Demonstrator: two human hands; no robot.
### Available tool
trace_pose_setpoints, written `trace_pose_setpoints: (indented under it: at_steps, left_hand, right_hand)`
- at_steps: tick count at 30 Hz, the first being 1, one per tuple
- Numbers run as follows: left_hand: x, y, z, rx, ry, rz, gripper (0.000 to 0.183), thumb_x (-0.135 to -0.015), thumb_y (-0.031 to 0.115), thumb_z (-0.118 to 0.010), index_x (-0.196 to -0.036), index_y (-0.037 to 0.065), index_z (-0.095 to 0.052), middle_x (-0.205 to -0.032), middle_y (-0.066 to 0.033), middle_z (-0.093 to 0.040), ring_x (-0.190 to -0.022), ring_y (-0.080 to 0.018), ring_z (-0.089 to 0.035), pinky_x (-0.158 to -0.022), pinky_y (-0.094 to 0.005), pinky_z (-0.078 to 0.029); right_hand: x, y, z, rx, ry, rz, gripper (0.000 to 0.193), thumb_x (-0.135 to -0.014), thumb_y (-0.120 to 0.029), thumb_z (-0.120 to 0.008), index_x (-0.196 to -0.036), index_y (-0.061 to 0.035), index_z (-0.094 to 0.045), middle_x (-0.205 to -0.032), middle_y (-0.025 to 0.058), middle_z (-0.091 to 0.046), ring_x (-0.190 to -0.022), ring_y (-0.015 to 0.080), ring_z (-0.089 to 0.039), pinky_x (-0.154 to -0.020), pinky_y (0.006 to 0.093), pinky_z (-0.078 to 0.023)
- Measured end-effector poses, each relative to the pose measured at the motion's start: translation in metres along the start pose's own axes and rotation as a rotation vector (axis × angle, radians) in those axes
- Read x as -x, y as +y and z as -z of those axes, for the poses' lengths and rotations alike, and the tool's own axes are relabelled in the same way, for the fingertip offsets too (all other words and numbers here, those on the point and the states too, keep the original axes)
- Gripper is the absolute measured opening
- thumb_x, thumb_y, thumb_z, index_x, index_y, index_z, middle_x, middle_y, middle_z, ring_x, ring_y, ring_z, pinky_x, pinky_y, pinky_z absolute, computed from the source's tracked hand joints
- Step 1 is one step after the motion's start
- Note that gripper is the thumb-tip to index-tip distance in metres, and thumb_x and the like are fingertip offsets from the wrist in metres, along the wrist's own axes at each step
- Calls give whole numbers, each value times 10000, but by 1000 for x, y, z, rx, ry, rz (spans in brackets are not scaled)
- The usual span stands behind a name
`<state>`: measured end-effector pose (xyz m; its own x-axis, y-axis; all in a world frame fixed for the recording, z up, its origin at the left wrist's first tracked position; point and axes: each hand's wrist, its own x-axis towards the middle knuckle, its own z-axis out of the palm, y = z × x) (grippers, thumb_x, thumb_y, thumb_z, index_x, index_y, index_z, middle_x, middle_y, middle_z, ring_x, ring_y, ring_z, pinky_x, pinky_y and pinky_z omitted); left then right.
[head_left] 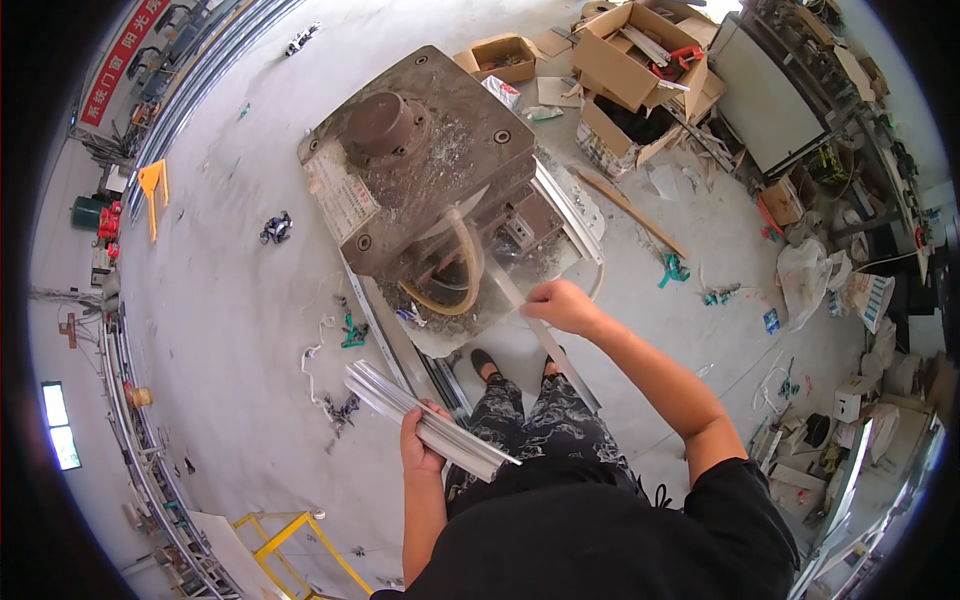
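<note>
The right hand (562, 306), near the picture's 3 o'clock, was pinched on a pale flat strip (570, 368). The strip's upper end pointed to 11 o'clock, toward the brown-topped machine (440, 150)—whether they touched could not be told. The left hand (420, 450), at 7 o'clock, was wrapped round a bundle of silver profiles (443, 430) slanting from 10 to 4 o'clock. Good handling likely called for guiding the strip straight—unbent, with the right hand well back from the machine—and keeping the bundle clear of the curved hose (476, 258) at 12 o'clock.
</note>
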<state>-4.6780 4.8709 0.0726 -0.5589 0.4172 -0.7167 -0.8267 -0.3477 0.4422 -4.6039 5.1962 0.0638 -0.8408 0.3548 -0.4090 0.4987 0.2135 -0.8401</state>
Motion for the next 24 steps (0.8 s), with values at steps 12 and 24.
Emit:
trace_pose_setpoints:
  at_steps: [12, 24]
  left_hand:
    - [-15, 11, 2, 6, 2, 31, 195, -797, 172, -593, -915, 27, -536, -799, -78, -560, -743, -216, -567, -705, -337, -508]
    - [-38, 45, -6, -54, -31, 37, 194, -803, 168, -586, -918, 18, -545, -804, -72, -570, -741, -205, -561, -713, -335, -508]
  right_hand:
    - [-1, -9, 8, 18, -58, -120, 290, -720, -291, -682, -845, -30, -694, -728, 149, -645, -705, 234, -619, -652, 335, -476]
    - [170, 10, 40, -1037, -200, -646, 207, -853, -101, -535, -999, 34, -593, -896, 175, -648, -767, 243, -655, -706, 326, -552]
